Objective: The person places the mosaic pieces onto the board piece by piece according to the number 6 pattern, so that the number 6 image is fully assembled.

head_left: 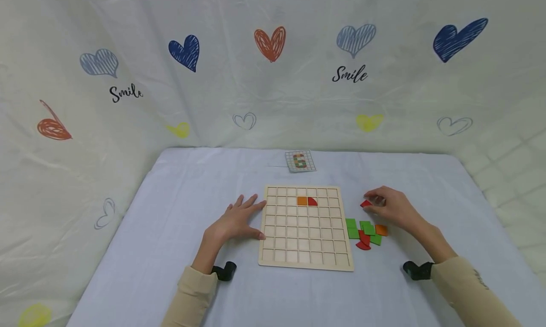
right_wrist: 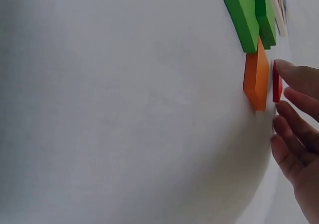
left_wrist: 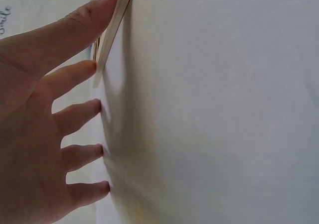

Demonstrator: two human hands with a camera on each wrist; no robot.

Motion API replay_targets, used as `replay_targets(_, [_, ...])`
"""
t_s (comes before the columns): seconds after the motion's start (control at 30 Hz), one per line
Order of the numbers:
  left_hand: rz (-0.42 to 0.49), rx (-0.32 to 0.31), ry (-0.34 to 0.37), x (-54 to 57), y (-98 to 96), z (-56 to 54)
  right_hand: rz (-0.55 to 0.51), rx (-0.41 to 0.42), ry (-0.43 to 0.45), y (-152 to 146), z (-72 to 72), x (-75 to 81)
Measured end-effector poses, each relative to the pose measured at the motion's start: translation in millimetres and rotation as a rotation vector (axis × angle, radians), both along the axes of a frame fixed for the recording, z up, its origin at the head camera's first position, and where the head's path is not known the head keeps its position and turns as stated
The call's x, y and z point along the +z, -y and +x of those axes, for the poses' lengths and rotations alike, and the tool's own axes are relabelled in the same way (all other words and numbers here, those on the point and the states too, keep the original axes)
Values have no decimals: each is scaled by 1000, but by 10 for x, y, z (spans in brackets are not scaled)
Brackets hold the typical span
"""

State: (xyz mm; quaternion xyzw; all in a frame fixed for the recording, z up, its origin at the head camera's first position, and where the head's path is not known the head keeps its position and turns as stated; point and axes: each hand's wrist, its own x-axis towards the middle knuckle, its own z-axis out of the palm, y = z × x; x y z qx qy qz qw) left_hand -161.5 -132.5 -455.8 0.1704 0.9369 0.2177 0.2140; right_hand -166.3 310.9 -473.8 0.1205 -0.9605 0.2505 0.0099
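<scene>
A square wooden grid board (head_left: 304, 232) lies on the cloth, with an orange square tile (head_left: 302, 201) and a red quarter-round tile (head_left: 313, 202) set side by side in an upper row. Against the board's left edge rest the thumb and index finger of my left hand (head_left: 238, 222), its fingers spread; the left wrist view shows the other fingertips down on the cloth. Right of the board, my right hand (head_left: 391, 207) pinches a small red tile (head_left: 365, 204) between thumb and fingertips, close over the cloth. In the right wrist view, this red tile (right_wrist: 277, 87) stands beside an orange tile (right_wrist: 256, 79).
Several green tiles (head_left: 350, 228), red tiles (head_left: 363, 245) and another orange tile (head_left: 381, 230) lie in a loose pile at the board's right edge, some overlapping. A small pattern card (head_left: 300, 161) with a coloured figure on a grid lies behind the board, near the back wall cloth.
</scene>
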Motion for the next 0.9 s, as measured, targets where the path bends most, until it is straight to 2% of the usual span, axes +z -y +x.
replay_targets(0.3, [-1, 1, 0, 10, -3, -4, 23, 12, 7, 0, -33, -24])
replay_targets(0.6, [3, -4, 2, -2, -1, -16, 30, 3, 61, 20, -64, -2])
replay_targets(0.9, [3, -2, 2, -7, 6, -10, 34, 34, 82, 28, -63, 15])
